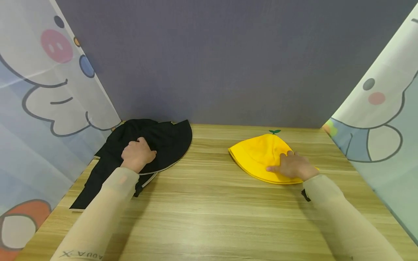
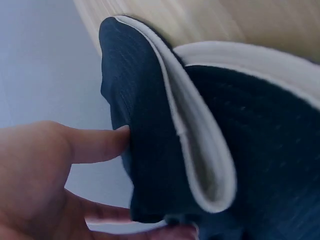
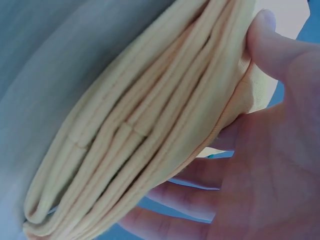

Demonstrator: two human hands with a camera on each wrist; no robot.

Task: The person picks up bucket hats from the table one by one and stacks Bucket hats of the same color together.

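Note:
My left hand (image 1: 138, 154) grips a black sun hat (image 1: 171, 143) at the left of the table. In the left wrist view, the thumb presses one face of the folded brim (image 2: 150, 115) and the other fingers lie behind it. Pale trim edges the brim, and more black cloth lies beside it. On the right, my right hand (image 1: 292, 166) holds a yellow bucket hat (image 1: 256, 154), lying folded flat with a green sprout (image 1: 274, 131) on its crown. The right wrist view shows the thumb on one side of the layered hat edges (image 3: 135, 120), with fingers on the other.
Black cloth (image 1: 94, 186) with pale edging spreads toward the table's left edge. A dark grey panel (image 1: 209, 61) stands behind the wooden table (image 1: 202, 214). Cartoon-printed curtains (image 1: 39, 108) flank both sides.

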